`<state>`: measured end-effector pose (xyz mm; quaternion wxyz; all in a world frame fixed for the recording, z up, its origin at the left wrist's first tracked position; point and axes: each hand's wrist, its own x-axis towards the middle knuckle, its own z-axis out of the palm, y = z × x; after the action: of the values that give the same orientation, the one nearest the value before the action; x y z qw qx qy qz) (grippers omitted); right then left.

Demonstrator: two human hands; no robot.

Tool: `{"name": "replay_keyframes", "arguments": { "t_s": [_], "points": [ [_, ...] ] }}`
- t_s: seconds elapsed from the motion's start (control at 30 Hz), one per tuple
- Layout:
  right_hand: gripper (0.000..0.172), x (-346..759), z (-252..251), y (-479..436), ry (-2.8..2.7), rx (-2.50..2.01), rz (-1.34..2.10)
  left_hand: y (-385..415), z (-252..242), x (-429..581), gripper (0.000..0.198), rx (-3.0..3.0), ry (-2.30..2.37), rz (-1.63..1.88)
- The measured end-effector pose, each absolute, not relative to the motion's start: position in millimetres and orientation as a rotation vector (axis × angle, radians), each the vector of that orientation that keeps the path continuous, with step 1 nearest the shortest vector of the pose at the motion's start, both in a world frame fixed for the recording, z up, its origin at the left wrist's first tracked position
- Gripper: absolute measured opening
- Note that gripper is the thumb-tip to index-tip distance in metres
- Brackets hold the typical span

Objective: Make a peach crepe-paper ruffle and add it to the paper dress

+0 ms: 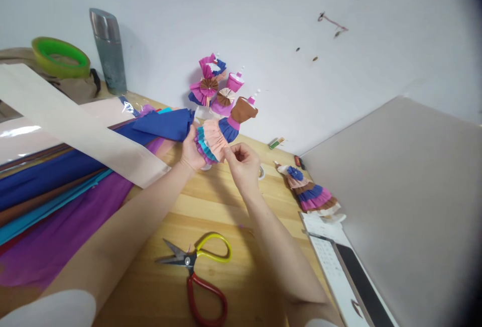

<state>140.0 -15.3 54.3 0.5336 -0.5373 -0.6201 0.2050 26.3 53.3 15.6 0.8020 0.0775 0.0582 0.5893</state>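
Observation:
A small crepe-paper dress on a mini mannequin [217, 138] leans to the right in front of me, with a brown bodice, pink waist and blue, peach, teal and purple ruffles. My left hand [191, 152] grips the skirt from its left side, its fingers partly hidden behind the ruffles. At the lower right edge of the peach ruffle, my right hand [244, 164] pinches the paper between thumb and forefinger. Opened scissors [192, 261] with one yellow and one red handle lie on the table below my hands.
Folded crepe paper [75, 176] and a cream strip [75, 121] cover the left side. Behind stand a bottle [109, 56], a green tape roll [60, 58] and more paper dresses [211, 86]. Another dress [311, 191] and a white keyboard-like device [331, 261] lie right, along a grey panel [414, 181].

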Motion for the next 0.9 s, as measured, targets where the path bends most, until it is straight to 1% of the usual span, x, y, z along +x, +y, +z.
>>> {"name": "replay_keyframes", "arguments": {
  "t_s": [0.27,0.47,0.67,0.9],
  "points": [
    [0.022,124,57,-18,-1.551,-1.284,0.46,56,10,27,0.063,0.169,0.114,1.248],
    [0.021,109,64,-16,-1.623,-1.244,0.417,54,8,25,0.067,0.226,0.109,1.196],
    [0.025,129,61,-16,-1.528,-1.297,0.448,53,16,26,0.066,0.158,0.148,1.249],
    [0.024,142,55,-15,-1.508,-1.316,0.461,52,16,27,0.069,0.193,0.098,1.234]
  ]
}}
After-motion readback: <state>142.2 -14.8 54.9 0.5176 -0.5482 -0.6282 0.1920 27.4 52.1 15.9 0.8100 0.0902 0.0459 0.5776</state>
